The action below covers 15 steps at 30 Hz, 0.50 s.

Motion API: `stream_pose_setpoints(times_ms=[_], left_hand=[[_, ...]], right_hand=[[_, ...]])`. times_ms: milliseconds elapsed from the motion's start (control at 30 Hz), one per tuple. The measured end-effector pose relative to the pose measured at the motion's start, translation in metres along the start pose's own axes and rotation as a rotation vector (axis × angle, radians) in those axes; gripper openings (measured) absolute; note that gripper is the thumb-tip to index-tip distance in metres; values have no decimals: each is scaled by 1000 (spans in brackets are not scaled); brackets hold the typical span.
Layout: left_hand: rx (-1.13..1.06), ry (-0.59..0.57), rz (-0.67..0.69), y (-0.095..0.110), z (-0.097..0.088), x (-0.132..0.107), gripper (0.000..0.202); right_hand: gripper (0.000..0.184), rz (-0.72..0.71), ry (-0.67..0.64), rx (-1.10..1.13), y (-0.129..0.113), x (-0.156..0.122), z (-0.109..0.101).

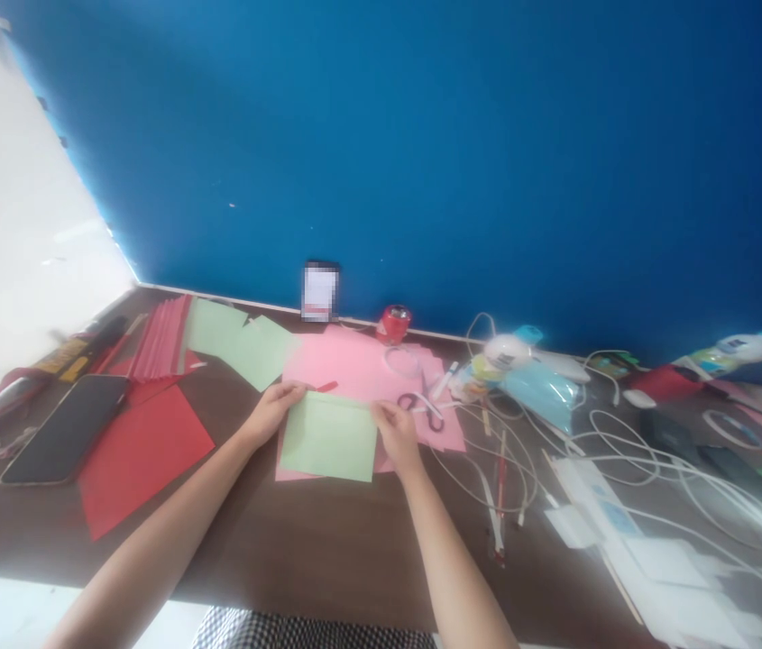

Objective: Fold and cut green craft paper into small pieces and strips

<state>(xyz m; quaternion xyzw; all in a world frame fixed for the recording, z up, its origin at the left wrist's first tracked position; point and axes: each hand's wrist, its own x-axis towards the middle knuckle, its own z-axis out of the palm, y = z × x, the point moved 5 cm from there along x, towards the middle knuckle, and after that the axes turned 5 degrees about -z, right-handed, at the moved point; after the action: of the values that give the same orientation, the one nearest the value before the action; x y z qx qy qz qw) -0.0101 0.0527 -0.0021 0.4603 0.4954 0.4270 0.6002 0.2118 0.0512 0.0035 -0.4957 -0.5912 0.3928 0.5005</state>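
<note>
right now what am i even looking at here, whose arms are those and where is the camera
The camera sits on a person's head, looking forward and down, so the two bare arms are that person's own. The left hand and right hand each pinch a top corner of a light green paper sheet, which lies on pink paper on a dark brown table. To the left lie red paper and a black phone. To the right are scissors and many white cables. A blue wall stands behind.
</note>
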Motion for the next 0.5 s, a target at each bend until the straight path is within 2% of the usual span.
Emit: stream_pose_setpoints(times_ms=[167,300,500], left_hand=[[-3,-19,17,4,3,-2,51],[-97,-56,33,8,7,-6,56],[201,4,102,10,5,-5,39]], right_hand=[[28,-9,-5,-6,0,0,1],[26,-4,35,20,0,0,-1],[26,2,-11,30,0,0,3]])
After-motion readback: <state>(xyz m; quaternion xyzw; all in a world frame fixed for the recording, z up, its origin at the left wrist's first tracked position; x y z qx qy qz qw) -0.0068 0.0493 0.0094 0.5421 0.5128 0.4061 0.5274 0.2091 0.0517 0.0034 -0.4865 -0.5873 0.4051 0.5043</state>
